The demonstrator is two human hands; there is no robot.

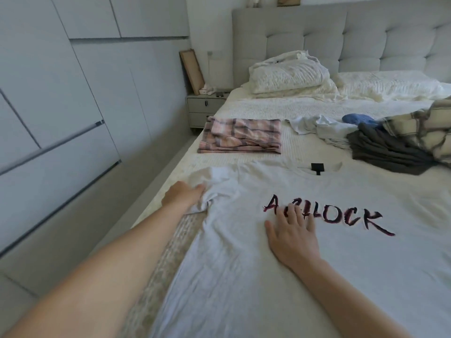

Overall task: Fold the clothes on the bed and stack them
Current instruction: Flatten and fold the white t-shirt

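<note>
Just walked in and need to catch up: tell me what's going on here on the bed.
A person is folding laundry. A white T-shirt with dark red lettering lies spread face up on the bed. The left hand grips its bunched sleeve, while the right hand presses flat on the chest. One pink plaid garment already sits folded farther up the bed. A heap of unfolded clothes waits at the right.

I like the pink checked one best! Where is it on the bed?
The folded pink plaid garment lies near the bed's left edge, just beyond the white T-shirt, with the bedside table behind it.
</note>
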